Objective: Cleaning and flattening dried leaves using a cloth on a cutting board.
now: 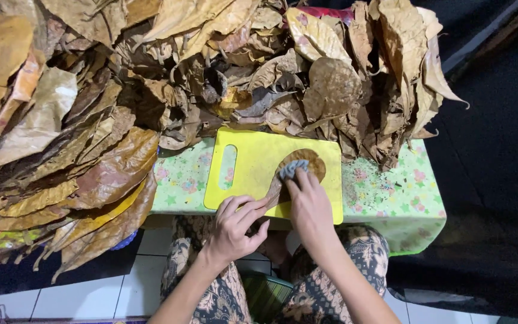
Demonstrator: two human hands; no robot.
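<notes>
Patterned lap, white tile floor (91, 297), low floral-clothed table (403, 204) under dry leaves (91, 108).

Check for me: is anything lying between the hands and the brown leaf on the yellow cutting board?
Nothing visible does. The left hand presses its fingers on the near end of the brown leaf, and the right hand holds a grey cloth directly on it. The yellow cutting board around the leaf is bare.

The cutting board (253, 165) is bright yellow; the leaf (310, 163) on it is brown, the cloth (292, 168) grey-blue. The bench cover (391, 201) is pale green with pink flowers. Heaped leaves (91, 120) are tan and brown.
</notes>
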